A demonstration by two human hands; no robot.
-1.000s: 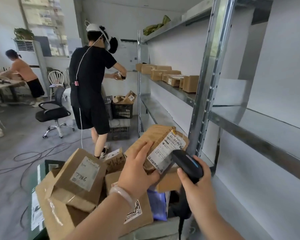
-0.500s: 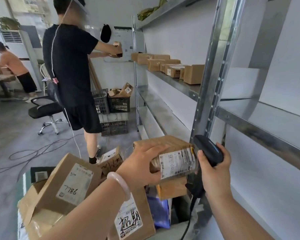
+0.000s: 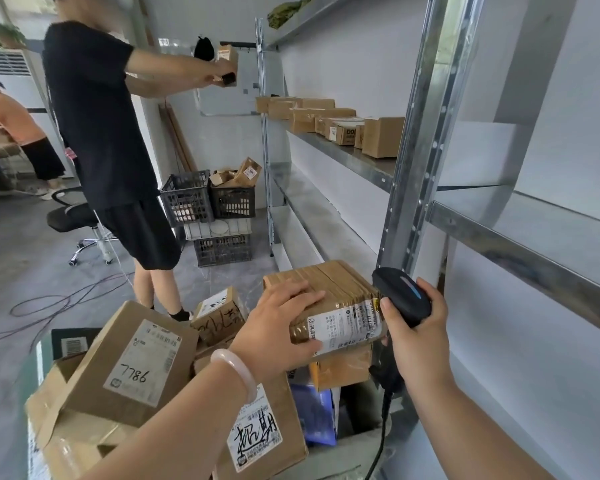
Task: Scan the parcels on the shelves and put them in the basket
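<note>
Basket [image 3: 357, 443] sits low and left, heaped with boxes. Above its right side, the left hand [image 3: 274, 327] clasps the taped brown parcel [image 3: 329, 289] by its left end, fingers spread over the top, thumb along the near face. The parcel's long axis runs left to right, and its label [image 3: 347, 323] wraps the near right end. The scanner [image 3: 404, 296] sits just beside that end, head angled left and down, with the right hand [image 3: 416, 337] wrapped round its handle. Judgement: the label lies immediately left of the scanner head, probably too close and oblique. The right hand is nearer to correct it.
</note>
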